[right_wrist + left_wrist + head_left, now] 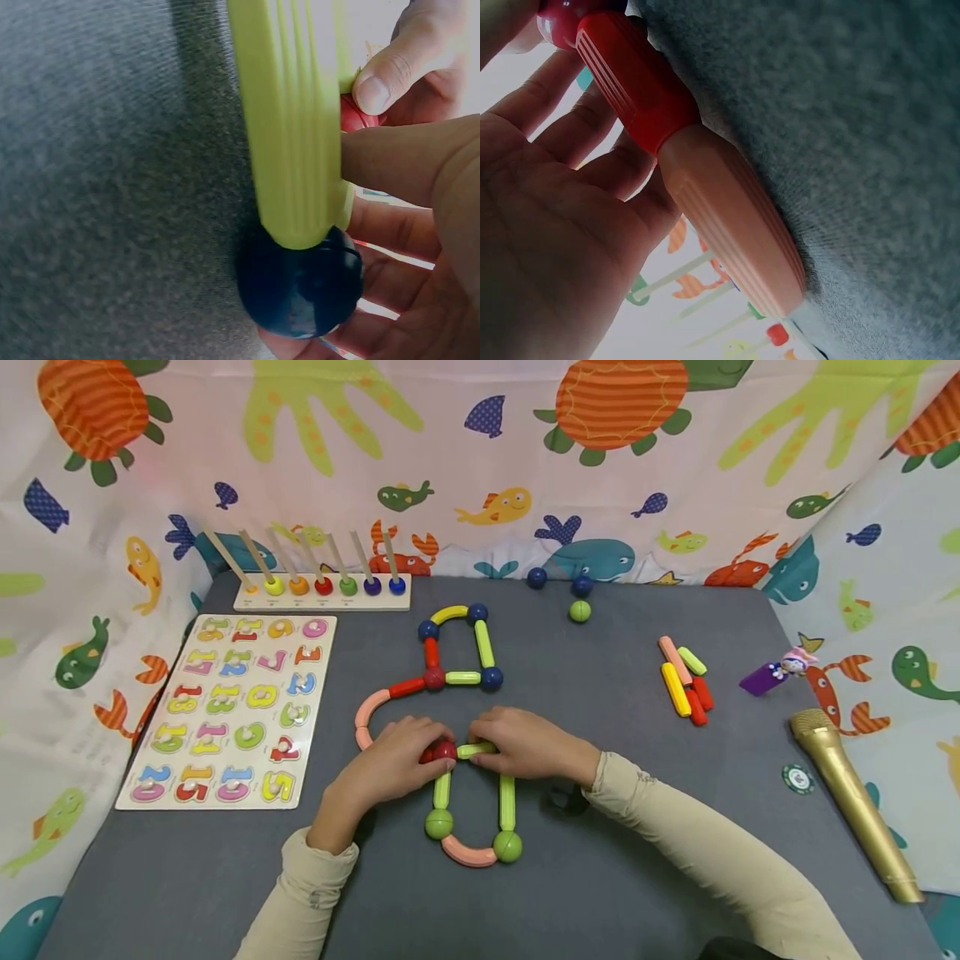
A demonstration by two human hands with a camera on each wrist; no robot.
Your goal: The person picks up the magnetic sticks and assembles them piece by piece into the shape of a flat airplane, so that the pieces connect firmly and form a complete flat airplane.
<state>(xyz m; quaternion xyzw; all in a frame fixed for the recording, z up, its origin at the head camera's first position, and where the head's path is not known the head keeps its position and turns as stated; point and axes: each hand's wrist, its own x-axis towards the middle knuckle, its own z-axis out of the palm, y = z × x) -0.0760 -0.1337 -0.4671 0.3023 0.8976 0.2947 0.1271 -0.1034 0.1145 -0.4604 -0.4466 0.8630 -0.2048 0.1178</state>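
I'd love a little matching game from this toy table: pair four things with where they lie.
Things:
1. number puzzle board
2. gold microphone
3. ring stacker
4. loose green ball

Places:
A. far edge, beside two blue balls
B. near right corner
C. left side of the mat
D. far left, behind the puzzle

Pairs: 1-C, 2-B, 3-D, 4-A

Number puzzle board [225,714] left of the grip, coloured digits 1, 2, 5, 7 legible, remaining numbers too blurred
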